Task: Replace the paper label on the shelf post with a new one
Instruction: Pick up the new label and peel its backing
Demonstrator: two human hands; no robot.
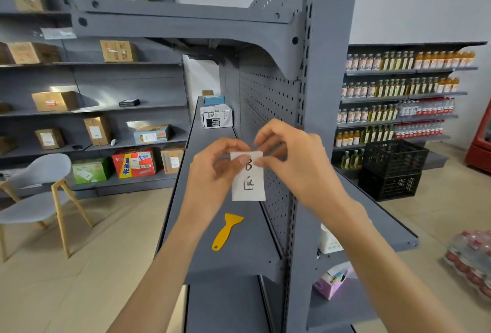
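Note:
A white paper label (249,185) with black handwritten characters hangs upright between my hands, just left of the grey shelf post (326,109). My left hand (212,170) pinches its top left corner. My right hand (295,157) pinches its top right corner. The label is in the air in front of the pegboard, apart from the post. No label shows on the visible face of the post. A yellow plastic scraper (225,230) lies flat on the grey shelf (212,261) below my hands.
A white box (216,116) and a blue box sit farther back on the same shelf. A white item and a pink box (333,281) rest on the shelves right of the post. Black crates (393,170) stand at right, a grey chair (39,189) at left.

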